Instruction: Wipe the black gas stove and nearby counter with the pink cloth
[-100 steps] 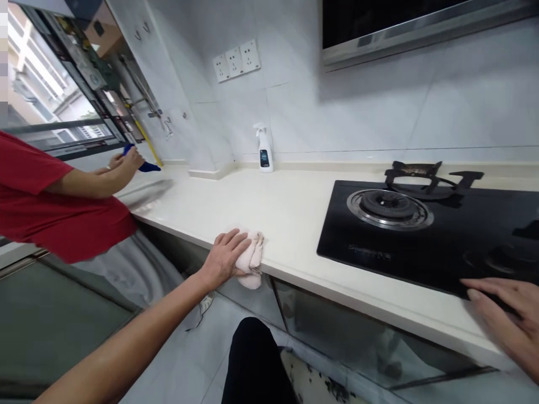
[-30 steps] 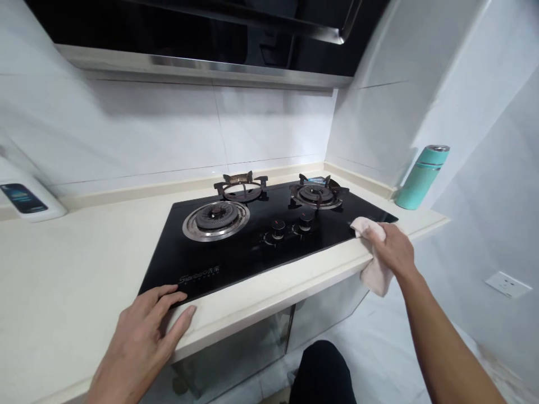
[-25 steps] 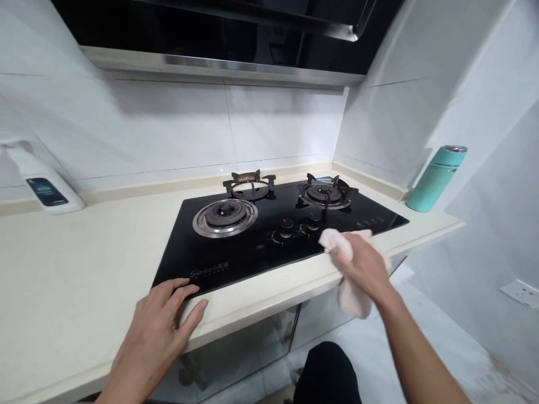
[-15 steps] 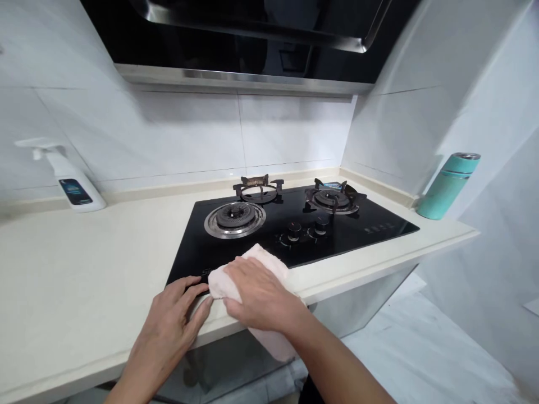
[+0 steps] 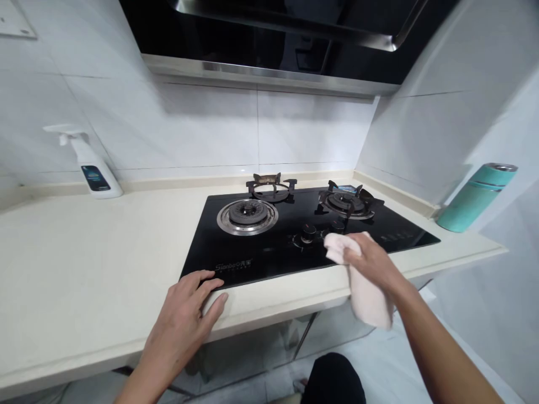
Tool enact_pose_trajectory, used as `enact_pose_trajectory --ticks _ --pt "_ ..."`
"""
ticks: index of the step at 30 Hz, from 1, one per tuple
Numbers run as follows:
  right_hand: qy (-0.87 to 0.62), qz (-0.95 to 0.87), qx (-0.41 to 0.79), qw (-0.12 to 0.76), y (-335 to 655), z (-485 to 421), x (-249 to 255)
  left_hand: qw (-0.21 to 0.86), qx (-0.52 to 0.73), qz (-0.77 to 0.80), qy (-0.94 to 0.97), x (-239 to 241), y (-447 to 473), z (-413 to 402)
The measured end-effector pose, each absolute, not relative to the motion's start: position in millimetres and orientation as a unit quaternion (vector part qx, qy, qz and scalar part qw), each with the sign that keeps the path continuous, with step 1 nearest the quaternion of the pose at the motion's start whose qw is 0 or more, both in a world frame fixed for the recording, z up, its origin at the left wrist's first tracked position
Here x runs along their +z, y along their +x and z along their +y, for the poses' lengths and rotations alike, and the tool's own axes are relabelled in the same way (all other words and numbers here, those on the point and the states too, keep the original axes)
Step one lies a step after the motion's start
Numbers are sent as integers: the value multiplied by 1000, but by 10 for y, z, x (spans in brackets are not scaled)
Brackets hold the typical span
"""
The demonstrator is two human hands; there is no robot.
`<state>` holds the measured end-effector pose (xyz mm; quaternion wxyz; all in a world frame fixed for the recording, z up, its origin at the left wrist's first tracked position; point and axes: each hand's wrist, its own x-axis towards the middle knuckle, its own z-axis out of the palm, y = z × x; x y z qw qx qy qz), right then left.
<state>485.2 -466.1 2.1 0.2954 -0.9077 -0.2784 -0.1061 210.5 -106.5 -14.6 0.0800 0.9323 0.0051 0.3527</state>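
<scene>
My right hand (image 5: 370, 261) is shut on a pale pink cloth (image 5: 370, 300), which lies on the front part of a black glass gas hob (image 5: 269, 264) and hangs down past the counter edge. The hand is just in front of the hob's two control knobs (image 5: 322, 230). My left hand (image 5: 181, 320) holds nothing. It rests with fingers apart on the front edge of the cream countertop (image 5: 92, 264), touching the hob's front left corner. Two burners with iron pan supports, left (image 5: 248, 216) and right (image 5: 347, 202), stand behind.
A white spray bottle (image 5: 90, 168) stands at the back left of the counter, and a teal flask (image 5: 475, 197) stands at the right end. A black range hood (image 5: 269, 33) hangs above the hob. Tiled walls rise behind, and cabinets with glass fronts sit below.
My right hand has moved rightward along the hob's front with the cloth, away from my left hand. The cloth now hangs lower. My left hand stays at the hob's corner while the view shifts slightly.
</scene>
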Motion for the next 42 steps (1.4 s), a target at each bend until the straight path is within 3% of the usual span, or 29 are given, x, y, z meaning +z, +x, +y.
enact_pose_trajectory --ticks 6,11,16,20,23,28,32,42 --pt "-970 -8 -192 151 5252 -5041 -23 79 344 13 936 -140 2079 -1116" --pt "-972 -100 -174 118 4930 -4863 -102 86 342 19 936 -132 2069 -1164" --pt "-898 -338 -197 201 4218 -4100 -103 96 348 26 932 -112 2067 -1207" --pt "-821 -473 -146 285 3793 -3374 0 98 355 26 929 -113 2048 -1221" --pt "-794 -488 -132 338 3841 -2952 99 98 357 28 929 -113 2029 -1223" --pt "-810 -370 -240 387 4547 -2640 385 106 371 31 922 -88 2010 -1241" --pt "-890 -290 -198 292 5108 -2717 546 107 378 31 919 -88 2003 -1254" --pt "-913 -393 41 103 5578 -2927 415 107 360 44 926 -129 2007 -1293"
